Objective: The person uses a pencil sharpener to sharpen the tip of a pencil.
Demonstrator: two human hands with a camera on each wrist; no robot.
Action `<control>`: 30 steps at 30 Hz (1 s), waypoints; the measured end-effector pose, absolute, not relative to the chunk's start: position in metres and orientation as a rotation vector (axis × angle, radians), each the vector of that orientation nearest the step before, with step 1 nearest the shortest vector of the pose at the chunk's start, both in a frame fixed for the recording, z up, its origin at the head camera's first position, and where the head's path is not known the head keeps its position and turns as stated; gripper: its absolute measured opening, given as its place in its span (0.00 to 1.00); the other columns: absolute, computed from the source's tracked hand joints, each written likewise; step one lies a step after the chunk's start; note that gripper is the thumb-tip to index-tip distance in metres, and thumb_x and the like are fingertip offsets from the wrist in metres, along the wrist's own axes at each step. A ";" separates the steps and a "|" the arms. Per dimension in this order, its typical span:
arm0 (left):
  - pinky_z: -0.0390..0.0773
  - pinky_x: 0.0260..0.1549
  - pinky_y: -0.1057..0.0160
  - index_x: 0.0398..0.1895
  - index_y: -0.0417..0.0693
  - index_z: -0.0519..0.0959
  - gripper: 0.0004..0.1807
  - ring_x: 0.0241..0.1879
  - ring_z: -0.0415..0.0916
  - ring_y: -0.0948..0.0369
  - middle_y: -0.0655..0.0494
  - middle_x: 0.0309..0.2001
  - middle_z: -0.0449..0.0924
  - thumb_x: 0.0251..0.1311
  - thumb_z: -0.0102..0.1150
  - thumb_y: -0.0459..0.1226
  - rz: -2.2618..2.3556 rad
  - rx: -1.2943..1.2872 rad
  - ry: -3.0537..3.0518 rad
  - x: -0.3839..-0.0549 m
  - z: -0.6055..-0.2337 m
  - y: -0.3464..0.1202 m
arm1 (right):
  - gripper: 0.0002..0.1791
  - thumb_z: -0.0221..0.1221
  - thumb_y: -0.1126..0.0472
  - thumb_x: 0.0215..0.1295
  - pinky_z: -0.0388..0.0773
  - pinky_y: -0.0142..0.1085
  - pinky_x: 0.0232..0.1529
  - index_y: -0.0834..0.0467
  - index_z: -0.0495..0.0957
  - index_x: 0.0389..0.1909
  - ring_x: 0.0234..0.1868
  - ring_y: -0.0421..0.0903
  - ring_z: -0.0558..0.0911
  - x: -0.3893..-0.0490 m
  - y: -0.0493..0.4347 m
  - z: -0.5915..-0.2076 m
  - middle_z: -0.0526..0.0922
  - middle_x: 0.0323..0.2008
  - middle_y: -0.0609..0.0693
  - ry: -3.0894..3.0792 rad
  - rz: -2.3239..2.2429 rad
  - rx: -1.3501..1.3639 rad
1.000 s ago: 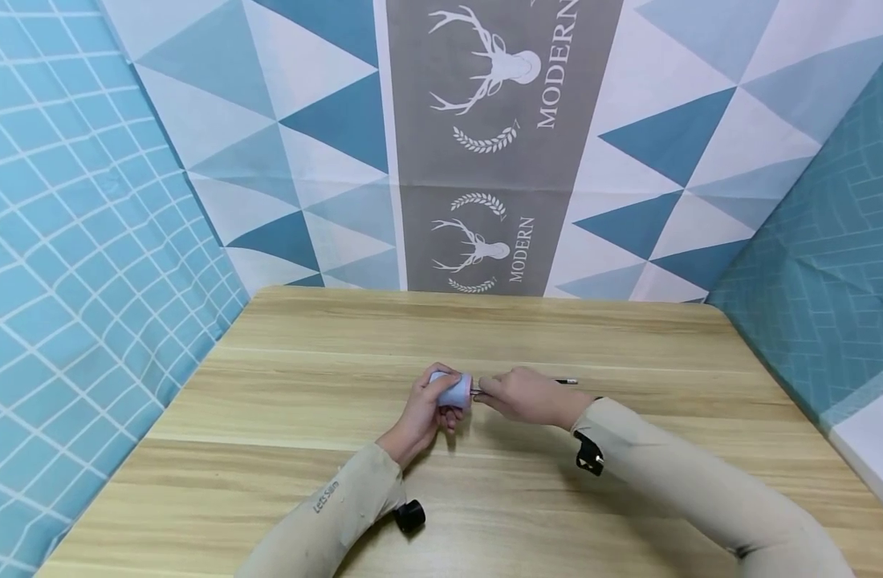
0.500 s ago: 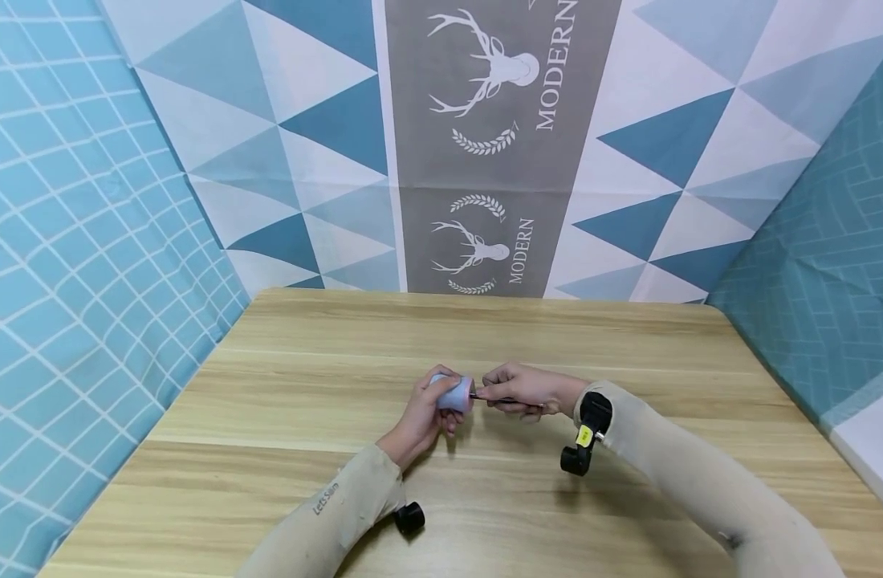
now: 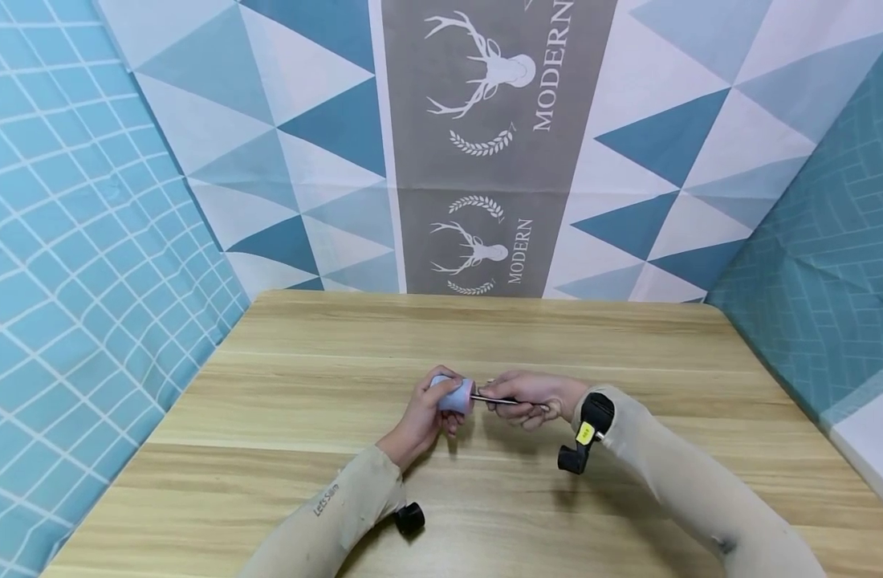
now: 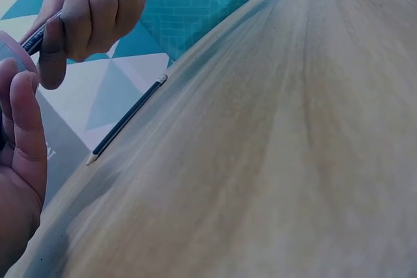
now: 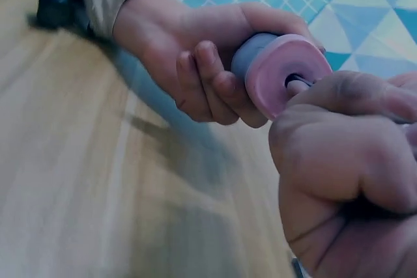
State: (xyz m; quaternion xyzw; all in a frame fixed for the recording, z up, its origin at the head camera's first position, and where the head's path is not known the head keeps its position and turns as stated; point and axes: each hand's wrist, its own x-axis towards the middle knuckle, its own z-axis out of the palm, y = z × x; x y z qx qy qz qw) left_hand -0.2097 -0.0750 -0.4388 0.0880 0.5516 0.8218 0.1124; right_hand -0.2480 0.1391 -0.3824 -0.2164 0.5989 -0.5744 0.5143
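Note:
My left hand (image 3: 421, 409) holds a small blue pencil sharpener (image 3: 452, 396) on its side over the table, thumb on top. Its pink end (image 5: 266, 86), which has a round hole, faces my right hand (image 3: 526, 392). That hand pinches a dark pencil (image 3: 498, 400) between thumb and curled fingers. In the right wrist view the pencil's front end meets the hole, partly covered by the fingers. The left wrist view shows the pencil shaft (image 4: 38, 38) running from the right fingers to the sharpener.
Another dark pencil (image 4: 127, 116) with a pale tip lies on the wooden table (image 3: 326, 498), beyond the hands in the left wrist view. Patterned cloth walls (image 3: 326, 193) stand behind and at both sides. A white block (image 3: 871, 449) borders the right edge.
My right hand has turned over, bringing its wrist camera and more of the held pencil into view. The left hand and sharpener have stayed almost still.

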 end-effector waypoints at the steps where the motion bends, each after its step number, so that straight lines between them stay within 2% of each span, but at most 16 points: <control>1: 0.73 0.06 0.68 0.35 0.53 0.76 0.03 0.11 0.73 0.64 0.51 0.18 0.77 0.65 0.52 0.38 2.413 0.256 1.617 -0.210 -0.439 -0.075 | 0.16 0.41 0.55 0.80 0.53 0.24 0.06 0.59 0.68 0.32 0.08 0.32 0.57 -0.248 0.139 -0.382 0.58 0.09 0.38 1.468 -1.369 -0.522; 5: 0.74 0.07 0.68 0.35 0.54 0.76 0.03 0.11 0.73 0.64 0.51 0.19 0.77 0.65 0.52 0.39 2.405 0.250 1.627 -0.210 -0.439 -0.076 | 0.16 0.43 0.56 0.80 0.55 0.25 0.07 0.63 0.68 0.36 0.07 0.33 0.58 -0.248 0.138 -0.378 0.60 0.08 0.40 1.600 -1.327 -0.552; 11: 0.74 0.07 0.68 0.35 0.54 0.77 0.03 0.11 0.73 0.64 0.51 0.20 0.77 0.65 0.54 0.38 2.382 0.271 1.643 -0.211 -0.440 -0.076 | 0.20 0.45 0.56 0.79 0.57 0.28 0.08 0.74 0.69 0.46 0.07 0.36 0.59 -0.246 0.140 -0.377 0.62 0.08 0.43 1.740 -1.279 -0.644; 17: 0.74 0.06 0.68 0.33 0.53 0.77 0.03 0.10 0.72 0.64 0.51 0.19 0.78 0.64 0.54 0.38 2.379 0.275 1.629 -0.212 -0.440 -0.074 | 0.21 0.46 0.56 0.79 0.57 0.29 0.08 0.73 0.71 0.51 0.07 0.36 0.59 -0.247 0.143 -0.383 0.62 0.08 0.43 1.775 -1.289 -0.714; 23: 0.74 0.07 0.67 0.33 0.54 0.78 0.04 0.10 0.72 0.64 0.51 0.20 0.77 0.65 0.54 0.38 2.352 0.280 1.646 -0.211 -0.441 -0.074 | 0.24 0.45 0.56 0.79 0.57 0.29 0.08 0.77 0.68 0.53 0.07 0.36 0.59 -0.247 0.147 -0.387 0.62 0.08 0.43 1.759 -1.291 -0.737; 30: 0.76 0.07 0.66 0.34 0.55 0.77 0.03 0.10 0.73 0.64 0.51 0.19 0.77 0.65 0.54 0.38 2.327 0.299 1.643 -0.211 -0.440 -0.074 | 0.19 0.46 0.57 0.79 0.55 0.28 0.07 0.70 0.72 0.51 0.08 0.35 0.57 -0.247 0.150 -0.385 0.60 0.09 0.42 1.731 -1.296 -0.744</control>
